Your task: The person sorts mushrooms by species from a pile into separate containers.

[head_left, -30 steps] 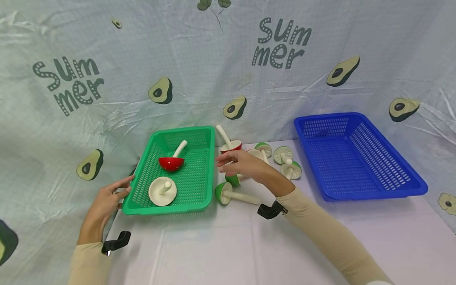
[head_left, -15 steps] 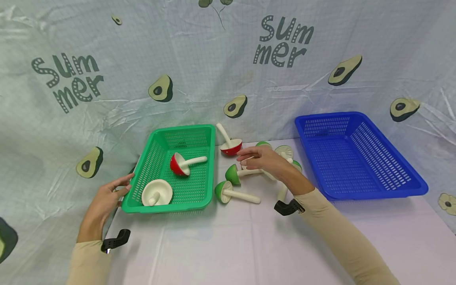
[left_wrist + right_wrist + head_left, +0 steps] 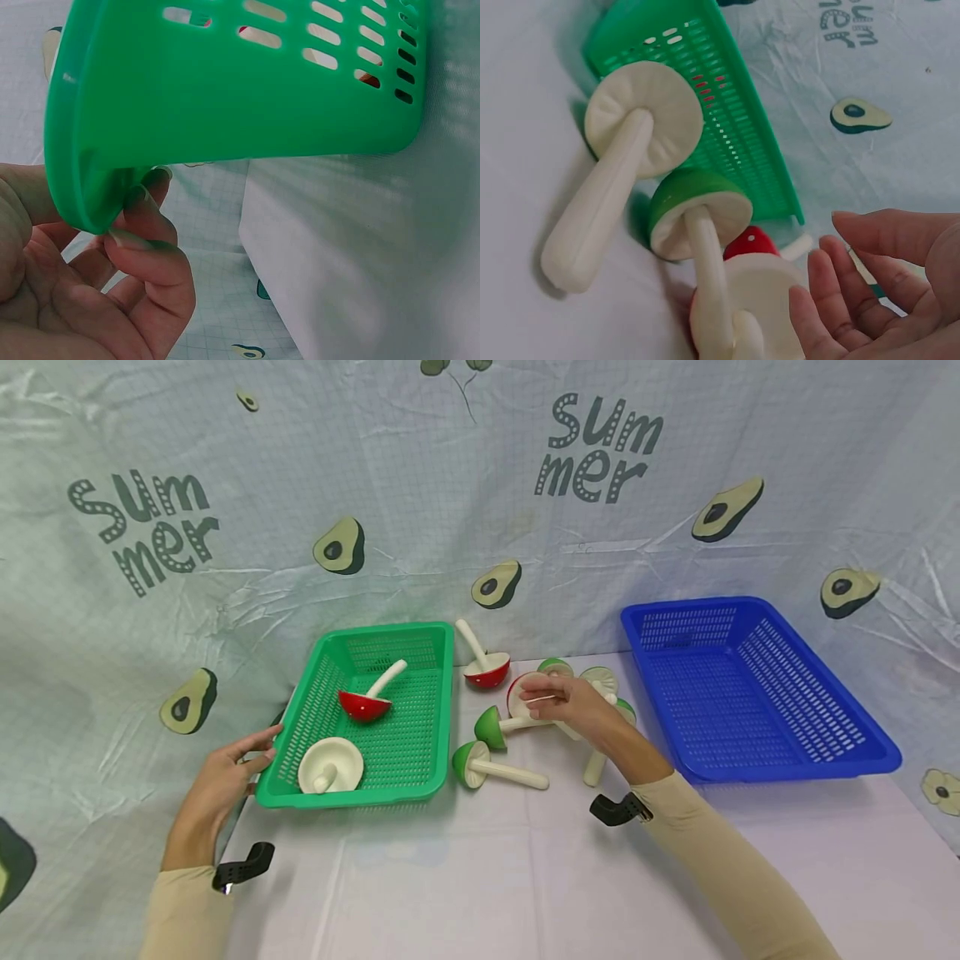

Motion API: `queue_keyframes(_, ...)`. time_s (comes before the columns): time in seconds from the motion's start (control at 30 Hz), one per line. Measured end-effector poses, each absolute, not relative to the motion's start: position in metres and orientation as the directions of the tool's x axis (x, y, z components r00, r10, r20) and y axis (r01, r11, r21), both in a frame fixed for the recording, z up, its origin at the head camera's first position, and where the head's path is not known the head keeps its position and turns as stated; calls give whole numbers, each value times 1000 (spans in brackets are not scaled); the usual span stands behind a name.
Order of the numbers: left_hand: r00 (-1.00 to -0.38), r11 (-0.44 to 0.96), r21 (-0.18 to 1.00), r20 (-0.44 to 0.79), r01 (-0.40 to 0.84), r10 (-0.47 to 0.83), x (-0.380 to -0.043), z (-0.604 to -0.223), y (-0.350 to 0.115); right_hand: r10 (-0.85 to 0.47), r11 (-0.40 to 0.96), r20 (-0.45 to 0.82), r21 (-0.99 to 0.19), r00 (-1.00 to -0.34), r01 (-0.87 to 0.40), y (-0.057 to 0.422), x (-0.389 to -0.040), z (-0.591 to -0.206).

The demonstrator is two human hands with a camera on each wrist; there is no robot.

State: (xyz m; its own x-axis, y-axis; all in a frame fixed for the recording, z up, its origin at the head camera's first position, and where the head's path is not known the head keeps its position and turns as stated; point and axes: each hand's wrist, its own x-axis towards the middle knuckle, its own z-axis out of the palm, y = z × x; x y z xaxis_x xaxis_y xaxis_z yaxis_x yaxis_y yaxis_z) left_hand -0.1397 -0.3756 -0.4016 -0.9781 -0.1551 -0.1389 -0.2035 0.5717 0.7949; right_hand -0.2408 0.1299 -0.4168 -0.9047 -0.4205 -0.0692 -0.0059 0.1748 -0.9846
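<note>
My left hand (image 3: pixel 217 789) grips the left rim of the green basket (image 3: pixel 352 803); in the left wrist view its fingers curl under the rim (image 3: pixel 64 157). Inside lie two toy mushrooms: a red-capped one (image 3: pixel 365 706) with its stem up, and one showing its cream underside (image 3: pixel 341 752). My right hand (image 3: pixel 577 706), loosely bent and holding nothing, hovers over the mushroom pile. Closest to its fingertips is a red-capped mushroom (image 3: pixel 769 281), partly hidden by the hand in the head view. A green-capped mushroom (image 3: pixel 694 196) lies beside it.
A blue basket (image 3: pixel 787 770) stands at the right. Another red-capped mushroom (image 3: pixel 487 670) is at the back, by the green basket. Several green-capped mushrooms lie between the baskets, one (image 3: pixel 468 764) nearest the front. A printed cloth (image 3: pixel 420 527) hangs behind the table.
My right hand has moved right, from the green basket's edge to over the pile. The red-capped mushroom in the basket has rocked and turned. My left hand stays at the rim.
</note>
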Motion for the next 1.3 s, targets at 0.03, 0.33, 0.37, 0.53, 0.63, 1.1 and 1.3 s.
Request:
queue_keyframes(0.03,-978,572,795,-139,-203,-155,-140,-402,-376,-416,168,-71,-986,-907,1,130,-241,-419)
queue_keyframes(0.33,-980,567,801,-128,-194,-156,-140,-402,-375,-380,181,-16,-982,-925,-58,132,-238,-431)
queue_keyframes(0.37,-980,565,802,-127,-193,-155,-140,-402,-375,-378,186,-9,-980,-926,-67,132,-238,-432)
queue_keyframes(0.53,-979,560,805,-129,-197,-159,-140,-403,-376,-375,267,-3,-958,-927,-105,135,-239,-440)
queue_keyframes(0.63,-978,561,802,-135,-203,-161,-140,-403,-376,-369,303,-21,-948,-929,-99,137,-240,-445)
queue_keyframes(1.1,-978,586,785,-127,-201,-165,-140,-404,-376,-324,304,-141,-952,-936,38,146,-241,-456)
queue_keyframes(1.3,-979,564,801,-141,-200,-147,-139,-403,-376,-302,280,-203,-953,-931,117,147,-240,-457)
